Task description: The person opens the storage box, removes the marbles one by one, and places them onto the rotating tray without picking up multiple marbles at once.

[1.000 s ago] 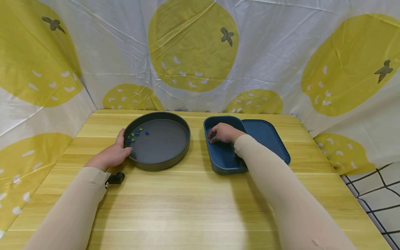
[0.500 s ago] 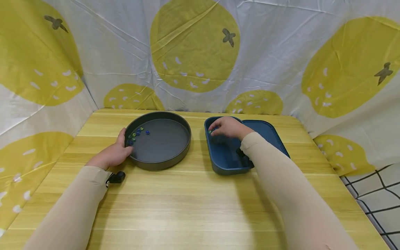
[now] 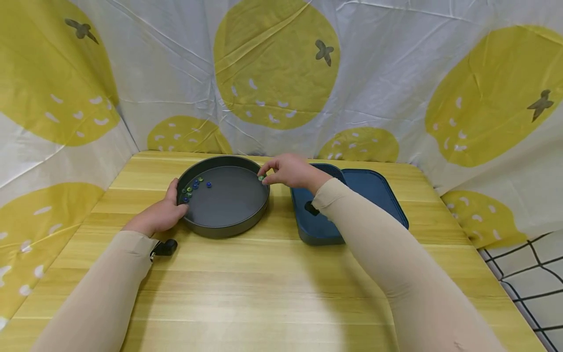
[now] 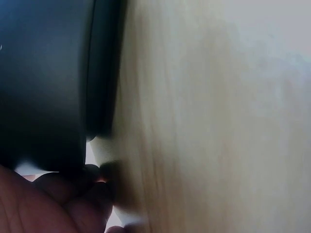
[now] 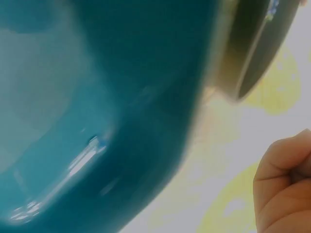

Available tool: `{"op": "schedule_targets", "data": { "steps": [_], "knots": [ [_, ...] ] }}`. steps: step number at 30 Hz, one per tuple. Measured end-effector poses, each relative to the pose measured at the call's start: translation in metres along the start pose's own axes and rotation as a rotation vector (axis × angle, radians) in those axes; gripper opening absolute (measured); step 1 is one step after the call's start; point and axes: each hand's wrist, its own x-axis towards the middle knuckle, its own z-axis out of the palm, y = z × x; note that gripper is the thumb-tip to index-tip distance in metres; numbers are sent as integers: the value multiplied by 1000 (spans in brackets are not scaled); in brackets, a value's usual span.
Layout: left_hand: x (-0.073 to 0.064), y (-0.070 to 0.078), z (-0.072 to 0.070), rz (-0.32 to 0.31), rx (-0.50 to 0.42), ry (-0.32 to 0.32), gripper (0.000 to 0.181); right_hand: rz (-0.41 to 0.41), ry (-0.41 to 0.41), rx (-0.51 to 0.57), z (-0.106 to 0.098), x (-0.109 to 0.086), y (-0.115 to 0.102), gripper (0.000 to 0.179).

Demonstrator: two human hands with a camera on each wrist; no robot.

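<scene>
My right hand [image 3: 292, 172] pinches a greenish glass marble [image 3: 261, 178] between thumb and fingertips, over the right rim of a round dark grey pan [image 3: 230, 198]. In the right wrist view, part of this hand [image 5: 284, 182] shows with curled fingers, and the marble is out of sight. My left hand [image 3: 160, 215] grips the pan's left rim, its thumb over the edge and fingers along the outer wall. Several blue and green marbles [image 3: 195, 186] lie on the pan's floor near that hand. A blue rectangular box [image 3: 321, 232] sits under my right wrist, partly hidden by it.
A flat blue lid [image 3: 374, 193] lies to the right of the box. Wooden tabletop [image 3: 246, 288] stretches toward me. Behind it hangs a white curtain [image 3: 374, 73] with yellow fruit prints, and a black wire grid [image 3: 534, 278] stands at the right.
My right hand has risen out of the blue box and moved left to the pan's rim, carrying the marble. My left hand stays on the pan.
</scene>
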Motion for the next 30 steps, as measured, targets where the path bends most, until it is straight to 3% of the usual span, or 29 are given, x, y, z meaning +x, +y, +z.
{"op": "schedule_targets", "data": {
  "steps": [5, 9, 15, 22, 30],
  "knots": [
    [1, -2, 0, -2, 3, 1, 95, -49, -42, 13, 10, 11, -22, 31],
    [3, -4, 1, -3, -2, 0, 95, -52, -48, 19, 8, 11, -21, 36],
    [4, -5, 0, -2, 12, 2, 95, 74, 30, 79, -8, -4, 24, 37],
    [3, -5, -1, -3, 0, -1, 95, 244, 41, -36, -13, -15, 91, 37],
    [4, -5, 1, -6, -10, -9, 94, 295, 7, -156, -2, -16, 123, 40]
  ]
}}
